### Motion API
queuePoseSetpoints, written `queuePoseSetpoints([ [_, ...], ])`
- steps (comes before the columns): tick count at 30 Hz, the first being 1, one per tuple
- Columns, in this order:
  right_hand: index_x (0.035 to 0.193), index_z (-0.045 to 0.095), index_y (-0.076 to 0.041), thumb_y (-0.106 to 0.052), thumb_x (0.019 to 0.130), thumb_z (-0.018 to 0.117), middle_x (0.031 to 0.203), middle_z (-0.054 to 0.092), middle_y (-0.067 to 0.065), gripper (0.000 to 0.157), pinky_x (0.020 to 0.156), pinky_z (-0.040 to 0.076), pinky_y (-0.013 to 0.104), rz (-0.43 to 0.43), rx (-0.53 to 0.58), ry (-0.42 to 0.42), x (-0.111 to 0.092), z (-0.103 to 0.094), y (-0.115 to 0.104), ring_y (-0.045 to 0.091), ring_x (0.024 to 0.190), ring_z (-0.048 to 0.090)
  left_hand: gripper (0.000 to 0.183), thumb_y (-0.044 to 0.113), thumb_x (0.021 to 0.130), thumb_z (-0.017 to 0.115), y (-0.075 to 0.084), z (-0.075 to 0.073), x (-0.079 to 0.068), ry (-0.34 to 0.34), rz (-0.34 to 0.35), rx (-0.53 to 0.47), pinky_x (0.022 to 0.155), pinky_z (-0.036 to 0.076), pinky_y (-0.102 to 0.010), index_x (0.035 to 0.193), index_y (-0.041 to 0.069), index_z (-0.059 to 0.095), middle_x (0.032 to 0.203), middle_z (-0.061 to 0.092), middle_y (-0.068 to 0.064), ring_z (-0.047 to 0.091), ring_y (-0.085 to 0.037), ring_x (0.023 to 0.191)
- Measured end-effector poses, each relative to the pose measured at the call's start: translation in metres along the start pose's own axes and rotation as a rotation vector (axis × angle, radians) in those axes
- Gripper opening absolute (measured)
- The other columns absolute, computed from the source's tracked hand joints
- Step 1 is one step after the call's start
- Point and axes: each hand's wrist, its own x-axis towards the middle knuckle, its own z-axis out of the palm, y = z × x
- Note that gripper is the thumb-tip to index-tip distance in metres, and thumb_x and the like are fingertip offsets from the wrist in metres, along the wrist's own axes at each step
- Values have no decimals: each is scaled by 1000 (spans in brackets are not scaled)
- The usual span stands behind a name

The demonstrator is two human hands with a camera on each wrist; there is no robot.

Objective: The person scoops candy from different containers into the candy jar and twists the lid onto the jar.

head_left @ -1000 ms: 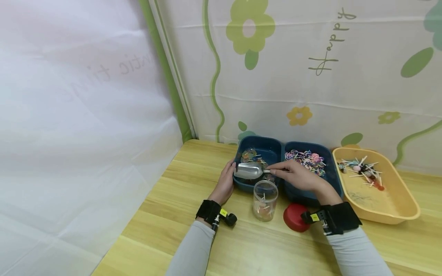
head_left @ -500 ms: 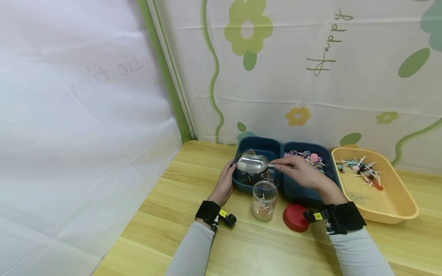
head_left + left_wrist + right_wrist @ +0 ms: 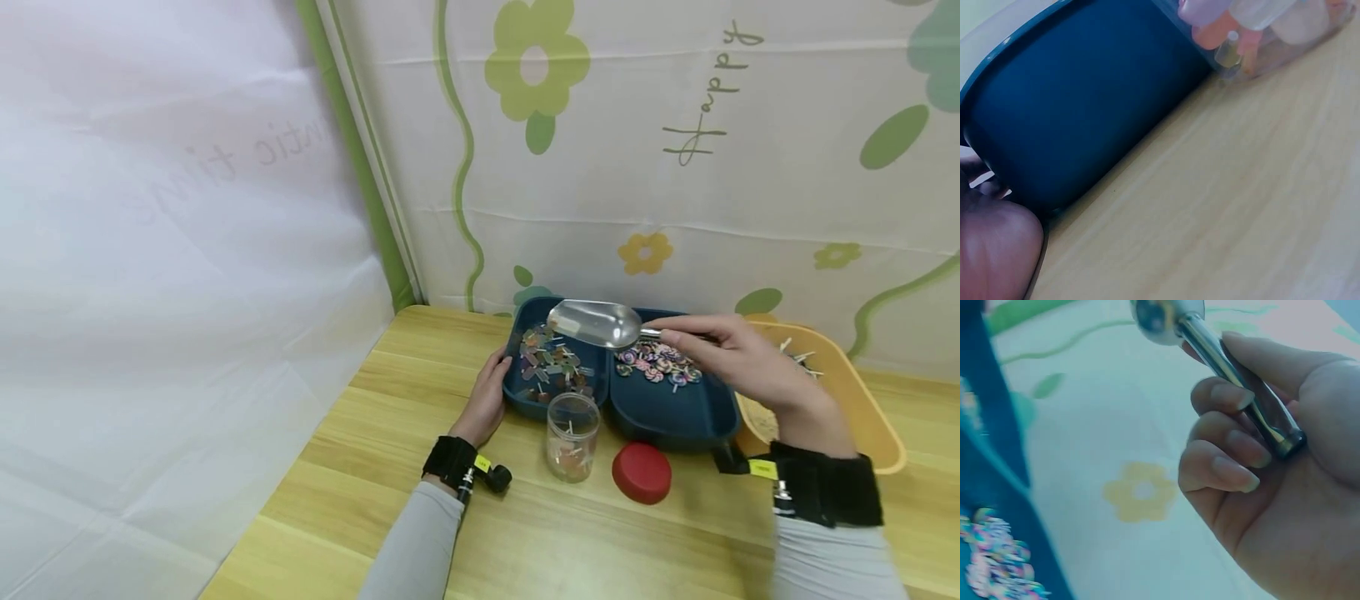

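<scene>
My right hand (image 3: 738, 358) grips the handle of a metal scoop (image 3: 596, 323), fingers curled round it in the right wrist view. The scoop hangs over the back of two blue bins, its bowl showing bare metal. Against the outer left wall of the left blue bin (image 3: 573, 310) rests my left hand (image 3: 486, 398), fingertips at the rim. That bin holds small translucent popsicle-shaped pieces (image 3: 553, 358). Swirl lollipop pieces (image 3: 656, 362) lie in the right blue bin (image 3: 675, 417). A clear jar (image 3: 572, 437) with several small pieces at its bottom stands in front, without its lid.
A red lid (image 3: 642, 472) lies right of the jar. The yellow bin (image 3: 862, 417), with white-stemmed pieces, is partly hidden behind my right hand. A patterned cloth (image 3: 600, 208) hangs behind the wooden table (image 3: 570, 542).
My right hand has lifted the scoop out of the left blue bin and moved it up and to the right. My left hand has stayed at the bin's side.
</scene>
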Motion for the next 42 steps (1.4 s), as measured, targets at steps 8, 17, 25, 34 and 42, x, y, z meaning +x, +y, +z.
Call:
queuePoseSetpoints([
  [8,130,70,-7,4,103,55,92,62,-3,33,60,43,25,-19,-97,75,-27,-28,-29,13,73,49,51,29,114,35,0,-4,0,2,4,-3,123,27,-45,160,11,31,163,31,-14,34,-27,149],
  [17,126,75,-21,1,100,62,124,71,-9,36,83,50,9,21,-274,-43,-48,-39,-45,-2,110,62,49,27,114,35,3,-3,1,8,11,-13,123,27,-44,160,11,31,164,32,-13,34,-26,149],
  [25,124,75,-25,1,96,68,113,73,-12,39,69,52,17,-69,-335,-146,-48,-31,-49,2,93,65,50,26,113,36,1,-2,2,-1,0,-9,123,26,-45,161,11,30,164,30,-14,32,-27,150],
  [34,121,76,-29,-2,96,70,112,73,-15,37,70,53,18,-35,-368,-133,-51,-28,-48,1,94,65,50,29,113,37,0,-1,2,-7,-9,-5,123,27,-45,160,14,32,164,30,-13,33,-26,149],
  [42,121,77,-25,-3,95,71,94,68,-17,34,63,47,17,-87,-413,-56,-44,-26,-49,2,80,59,50,28,113,36,-1,-1,1,-10,-8,-15,123,28,-46,161,11,30,164,30,-14,34,-28,149],
])
